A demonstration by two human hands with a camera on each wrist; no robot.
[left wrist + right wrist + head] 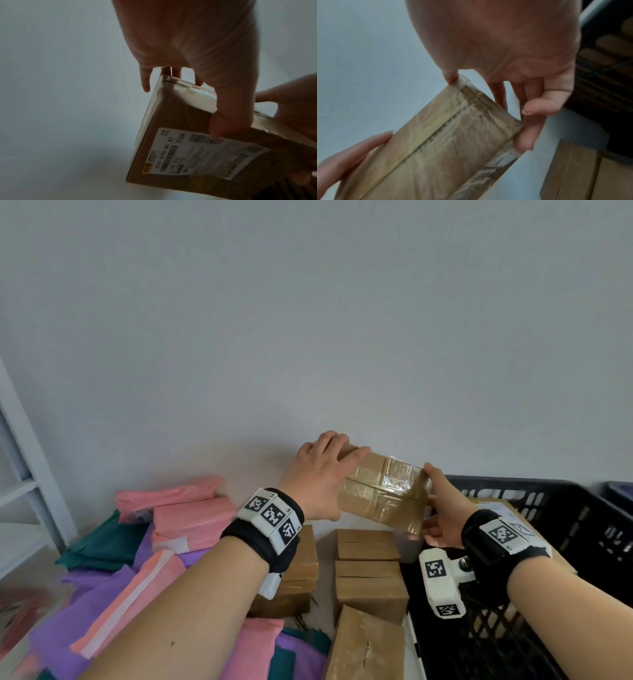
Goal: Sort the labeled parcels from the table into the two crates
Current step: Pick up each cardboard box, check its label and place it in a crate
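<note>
Both grips, left hand and right hand, clasp taped box; label hidden overhead.

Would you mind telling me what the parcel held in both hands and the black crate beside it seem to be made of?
Held parcel: apparently brown cardboard, matte, wrapped with glossy clear tape that glints; a white paper label is stuck on one face. Black crate: probably moulded plastic, dull, judging by its slotted lattice walls. Left hand and right hand grip the parcel's ends.

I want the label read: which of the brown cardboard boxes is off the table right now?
The taped box gripped between left hand and right hand; the other boxes lie on the table.
</note>
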